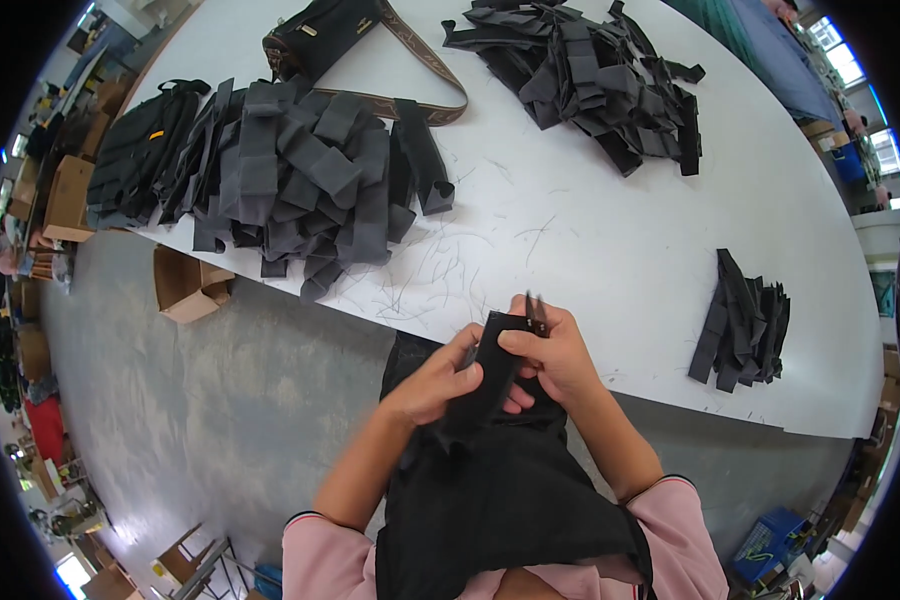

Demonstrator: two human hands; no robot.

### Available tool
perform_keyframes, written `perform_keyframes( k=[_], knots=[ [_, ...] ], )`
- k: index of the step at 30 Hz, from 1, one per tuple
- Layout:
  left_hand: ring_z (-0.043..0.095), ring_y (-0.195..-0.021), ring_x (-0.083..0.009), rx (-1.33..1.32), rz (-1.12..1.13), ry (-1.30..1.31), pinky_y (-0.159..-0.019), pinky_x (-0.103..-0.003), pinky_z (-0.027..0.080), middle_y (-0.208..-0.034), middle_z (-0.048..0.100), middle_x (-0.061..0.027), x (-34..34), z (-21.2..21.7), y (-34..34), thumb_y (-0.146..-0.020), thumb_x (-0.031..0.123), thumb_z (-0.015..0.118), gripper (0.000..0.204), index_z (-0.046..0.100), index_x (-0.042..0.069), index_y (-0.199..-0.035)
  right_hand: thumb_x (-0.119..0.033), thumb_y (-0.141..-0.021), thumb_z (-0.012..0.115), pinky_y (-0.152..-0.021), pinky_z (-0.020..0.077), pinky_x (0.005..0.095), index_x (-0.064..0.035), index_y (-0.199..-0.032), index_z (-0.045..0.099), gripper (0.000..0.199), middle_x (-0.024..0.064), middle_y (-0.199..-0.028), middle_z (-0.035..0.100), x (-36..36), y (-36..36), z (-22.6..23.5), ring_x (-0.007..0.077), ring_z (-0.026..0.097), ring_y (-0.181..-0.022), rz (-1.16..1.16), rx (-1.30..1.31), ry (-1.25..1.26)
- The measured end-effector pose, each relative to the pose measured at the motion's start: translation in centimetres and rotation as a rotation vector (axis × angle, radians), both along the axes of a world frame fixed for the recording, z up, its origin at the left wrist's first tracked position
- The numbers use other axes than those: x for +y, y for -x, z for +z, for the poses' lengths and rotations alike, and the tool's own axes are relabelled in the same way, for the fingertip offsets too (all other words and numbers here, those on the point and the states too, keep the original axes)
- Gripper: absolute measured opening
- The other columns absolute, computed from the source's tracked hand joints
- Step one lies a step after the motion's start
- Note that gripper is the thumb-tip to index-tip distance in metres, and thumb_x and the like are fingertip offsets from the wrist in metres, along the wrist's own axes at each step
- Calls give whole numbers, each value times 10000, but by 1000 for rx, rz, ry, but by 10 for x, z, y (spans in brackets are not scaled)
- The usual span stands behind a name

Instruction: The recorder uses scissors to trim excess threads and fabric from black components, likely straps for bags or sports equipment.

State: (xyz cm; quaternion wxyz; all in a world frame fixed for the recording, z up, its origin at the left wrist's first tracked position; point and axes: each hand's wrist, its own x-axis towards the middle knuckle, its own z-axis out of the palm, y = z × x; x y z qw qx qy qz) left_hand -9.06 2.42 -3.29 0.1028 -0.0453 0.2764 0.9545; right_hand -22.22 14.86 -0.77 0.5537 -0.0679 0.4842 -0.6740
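Observation:
A black fabric strip (487, 378) is held up in front of me at the table's near edge. My left hand (435, 384) is closed on its left side, thumb on the face of the strip. With its thumb, my right hand (557, 352) presses the strip's upper end. The same hand grips a small pair of thread snips (537, 314), whose dark blades point up past the fingers. The strip's lower end is blurred against the black apron (510, 510) I wear.
On the white table (540, 240) lie a large pile of dark strips (310, 170), a second pile (590, 80) and a small stack (738, 325). Thread scraps are scattered about. A black backpack (145, 150) and a strapped black bag (320, 40) sit far left. A cardboard box (185, 285) stands below.

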Motion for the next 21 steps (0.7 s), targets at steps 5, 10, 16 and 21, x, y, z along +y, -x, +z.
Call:
perform_keyframes(
  k=[5,10,16,21],
  knots=[
    [557,-795,-188,-167,232,36,-668,-296,464,-1157,498,-129,23,-6,4,-887,542,445,787,68,150,-1456,-66,-760,681,-487,405,222,-36,-951,577,220,29,-812,504,11,-11,4,108,513,-630,-204,919,-250],
    [551,-794,-174,-161,174,31,-667,-287,458,-1125,516,-125,15,5,9,-903,520,434,760,78,153,-1466,-30,-741,671,-509,452,248,-45,-939,602,211,56,-830,493,13,-5,1,149,535,-611,-208,1338,-215],
    [542,-782,-157,-242,128,93,-663,-271,453,-1101,527,-121,18,12,6,-937,472,408,713,54,163,-1473,-21,-731,678,-459,432,244,-39,-909,630,185,55,-756,479,4,-7,8,144,510,-529,-250,1363,-219],
    [534,-799,-141,-213,165,114,-675,-260,448,-1092,523,-110,18,16,8,-955,446,391,678,57,166,-1474,6,-725,678,-474,440,252,-26,-909,629,193,52,-751,473,12,-8,5,137,514,-543,-310,1507,-203]
  ],
)
